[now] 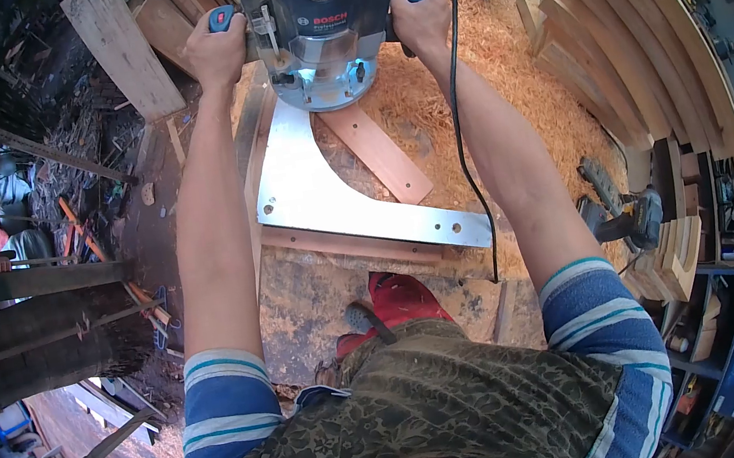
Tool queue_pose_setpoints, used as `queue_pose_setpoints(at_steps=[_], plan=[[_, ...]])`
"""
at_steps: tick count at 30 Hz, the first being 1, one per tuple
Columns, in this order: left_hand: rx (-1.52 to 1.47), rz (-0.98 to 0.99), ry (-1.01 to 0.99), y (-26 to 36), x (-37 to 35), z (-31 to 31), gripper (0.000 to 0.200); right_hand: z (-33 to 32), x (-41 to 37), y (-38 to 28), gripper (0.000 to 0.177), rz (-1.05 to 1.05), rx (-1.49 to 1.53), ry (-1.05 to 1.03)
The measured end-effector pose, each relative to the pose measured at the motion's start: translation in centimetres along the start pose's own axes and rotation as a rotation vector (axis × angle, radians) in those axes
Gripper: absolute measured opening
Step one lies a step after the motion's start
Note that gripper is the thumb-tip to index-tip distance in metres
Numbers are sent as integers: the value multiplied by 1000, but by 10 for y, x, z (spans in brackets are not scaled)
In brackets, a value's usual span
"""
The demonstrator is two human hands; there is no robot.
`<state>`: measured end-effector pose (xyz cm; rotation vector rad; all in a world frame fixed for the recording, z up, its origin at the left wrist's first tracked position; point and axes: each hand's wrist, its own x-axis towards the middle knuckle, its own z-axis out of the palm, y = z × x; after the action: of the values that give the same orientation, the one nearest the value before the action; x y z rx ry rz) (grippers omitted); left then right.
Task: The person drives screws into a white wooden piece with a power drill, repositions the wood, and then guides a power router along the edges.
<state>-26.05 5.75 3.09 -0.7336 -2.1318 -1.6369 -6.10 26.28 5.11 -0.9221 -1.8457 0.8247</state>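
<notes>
A blue Bosch router (325, 26) stands at the top middle, its work light glowing at the base. My left hand (217, 52) is wrapped round its left handle, and my right hand (423, 20) grips the handle on the other side. Under the router's base lies a curved, shiny metal template (300, 177) with holes near its ends. A reddish wooden strip (381, 158) with small holes runs diagonally inside the curve. Another wooden piece (351, 245) shows along the template's near edge. The router bit is hidden.
Wood shavings (504, 146) cover the bench on the right. A black cord (456, 106) hangs past my right forearm. Curved wooden boards (639, 45) are stacked at the right, with a cordless drill (635, 220) nearby. Planks (121, 48) lie at the upper left.
</notes>
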Motion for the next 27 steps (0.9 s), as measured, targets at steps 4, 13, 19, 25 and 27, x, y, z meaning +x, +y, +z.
queue_pose_setpoints(at_steps=[4,13,19,25,27], plan=[[15,-42,-23,6,2,1,37,-2,1,-4,41,2,34,-1],[14,21,-3,-9,12,15,41,0,7,-5,37,-8,35,27],[2,27,3,-10,16,21,40,6,14,4,37,-24,-10,40],[-14,36,-8,-10,20,25,39,4,15,3,39,24,17,16],[-16,24,-13,-11,21,27,38,6,19,4,40,16,-16,30]])
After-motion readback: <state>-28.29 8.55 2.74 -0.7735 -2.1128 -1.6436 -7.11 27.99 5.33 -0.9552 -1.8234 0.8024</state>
